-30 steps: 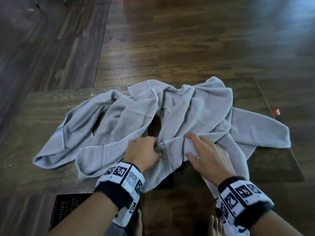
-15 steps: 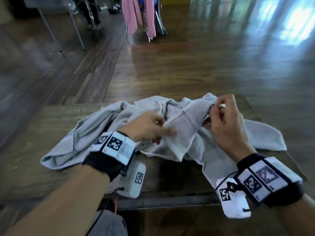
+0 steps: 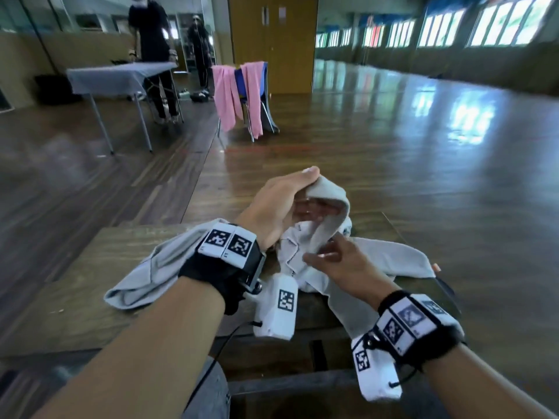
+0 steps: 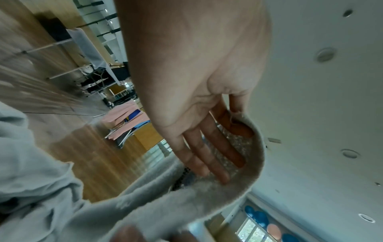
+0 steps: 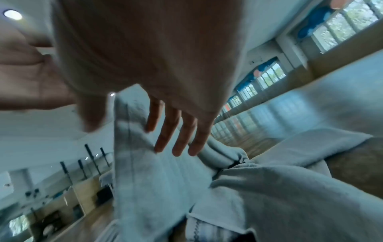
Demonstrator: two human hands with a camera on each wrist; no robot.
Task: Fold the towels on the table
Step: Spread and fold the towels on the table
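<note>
A crumpled light grey towel (image 3: 393, 258) lies on the wooden table (image 3: 75, 282), and more grey cloth (image 3: 151, 267) is heaped to its left. My left hand (image 3: 317, 192) is raised above the table. It pinches a lifted end of the towel (image 4: 257, 163), thumb on top, and the cloth loops over my straight fingers (image 4: 207, 155). My right hand (image 3: 326, 252) is lower, with straight fingers (image 5: 176, 139) that touch the hanging strip of towel (image 5: 134, 163). Its thumb is on the strip's other side. The towel's corners are hidden in the folds.
The table's far edge (image 3: 181, 226) lies just beyond the heap, with shiny wooden floor past it. Further off stand a chair draped with pink cloths (image 3: 239, 92) and a folding table under a grey cover (image 3: 121, 75), with people (image 3: 151, 40) behind it.
My left hand has risen off the table, lifting an end of the towel. My right hand has let go of its pinch and dropped lower along the strip. The head view has tilted up.
</note>
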